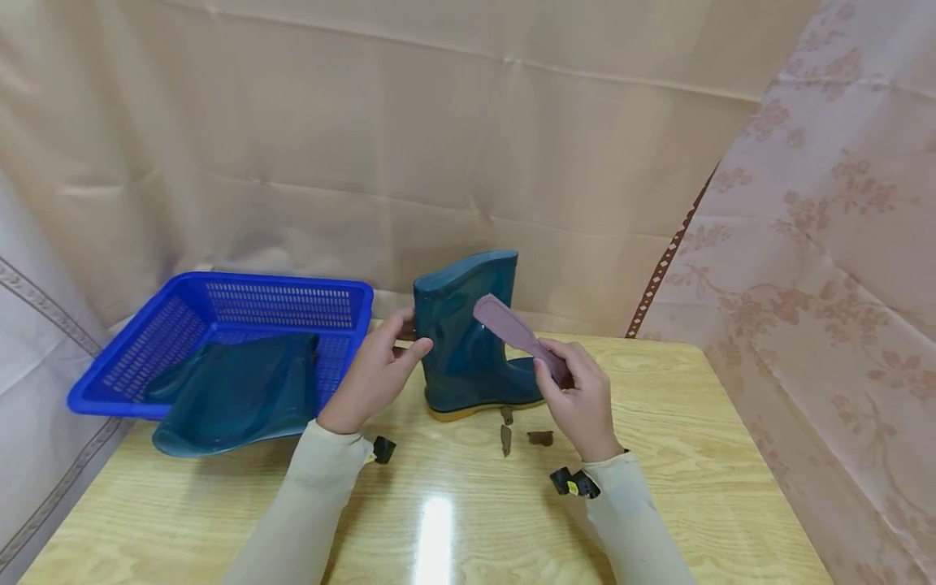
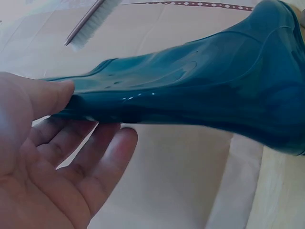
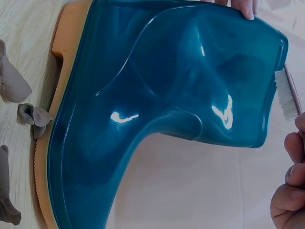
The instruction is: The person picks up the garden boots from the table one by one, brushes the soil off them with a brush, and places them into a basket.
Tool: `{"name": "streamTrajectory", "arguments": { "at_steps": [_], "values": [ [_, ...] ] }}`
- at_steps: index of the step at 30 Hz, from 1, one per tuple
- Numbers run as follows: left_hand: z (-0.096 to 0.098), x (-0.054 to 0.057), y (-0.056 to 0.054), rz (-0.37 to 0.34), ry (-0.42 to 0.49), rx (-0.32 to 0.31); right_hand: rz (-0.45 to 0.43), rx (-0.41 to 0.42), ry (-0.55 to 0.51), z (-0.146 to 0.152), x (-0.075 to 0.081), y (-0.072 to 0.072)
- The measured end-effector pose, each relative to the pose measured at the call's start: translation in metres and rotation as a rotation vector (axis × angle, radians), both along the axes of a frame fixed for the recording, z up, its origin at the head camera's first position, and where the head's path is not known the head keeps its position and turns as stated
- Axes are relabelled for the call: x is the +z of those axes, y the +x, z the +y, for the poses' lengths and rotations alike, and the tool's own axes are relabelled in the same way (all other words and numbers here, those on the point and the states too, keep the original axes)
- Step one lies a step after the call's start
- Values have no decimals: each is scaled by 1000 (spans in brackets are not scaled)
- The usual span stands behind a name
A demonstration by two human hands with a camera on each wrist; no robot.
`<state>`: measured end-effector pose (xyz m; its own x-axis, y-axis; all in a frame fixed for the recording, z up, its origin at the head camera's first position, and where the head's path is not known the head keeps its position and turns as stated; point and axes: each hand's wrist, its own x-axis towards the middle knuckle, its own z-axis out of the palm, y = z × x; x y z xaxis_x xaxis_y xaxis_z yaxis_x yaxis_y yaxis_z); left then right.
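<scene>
A glossy dark teal rain boot (image 1: 468,341) with an orange-tan sole (image 3: 71,33) stands upright on the table, its toe to the right. My left hand (image 1: 376,370) holds the back of the shaft near the top, thumb on the near side and fingers behind. In my right hand (image 1: 581,394) is a brush (image 1: 508,325), gripped by its mauve handle and held in front of the shaft. Its white bristles (image 3: 286,95) face the boot, right by the shaft's upper edge in the right wrist view. Grey-brown lumps of dried mud (image 1: 541,438) lie before the sole.
To the left stands a blue plastic basket (image 1: 278,281) with slotted walls. Another teal boot (image 1: 241,398) lies in it, its shaft sticking out over the front rim. Beige cloth (image 1: 380,162) hangs behind the wooden table (image 1: 658,487), and a floral curtain (image 1: 841,284) hangs at the right.
</scene>
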<state>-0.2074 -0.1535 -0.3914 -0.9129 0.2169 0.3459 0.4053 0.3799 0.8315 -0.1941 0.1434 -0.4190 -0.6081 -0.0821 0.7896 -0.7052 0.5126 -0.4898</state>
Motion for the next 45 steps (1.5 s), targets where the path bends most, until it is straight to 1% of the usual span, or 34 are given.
{"name": "streamTrajectory", "arguments": {
  "at_steps": [3,5,7,11,14,18,20,23,25,27,29,30,32,34,36,38,42,45],
  "values": [
    [0,-2,-2,2,37,12,-8,10,3,-2,2,0],
    [1,-4,-4,12,80,42,-17,13,8,-4,3,1],
    [3,-6,-6,25,148,83,-26,8,7,-4,3,1],
    [5,-6,-14,49,277,219,-25,2,-3,-3,3,1],
    [1,-3,-21,54,338,311,-11,9,-5,-2,4,0],
    [-8,5,-24,60,398,397,2,19,5,-1,5,-2],
    [-11,8,-23,85,420,433,6,17,14,-1,6,-3],
    [-13,12,-18,155,423,496,5,12,23,-1,6,-4],
    [-13,13,-12,201,385,537,10,10,29,-1,6,-5],
    [-11,13,-6,221,331,560,13,10,32,0,7,-6],
    [-6,14,2,211,272,549,14,11,35,0,8,-7],
    [-3,14,5,198,243,527,15,10,37,0,8,-7],
    [3,14,11,157,200,459,9,11,40,1,9,-6],
    [10,13,14,118,180,381,1,9,43,2,9,-6],
    [15,11,15,82,180,316,-7,1,46,2,10,-6],
    [18,8,14,55,207,269,-23,-22,55,3,10,-5],
    [22,1,14,44,245,234,-91,-107,96,5,9,-5],
    [29,-2,17,57,226,205,-184,-164,138,6,8,-6]
  ]
}}
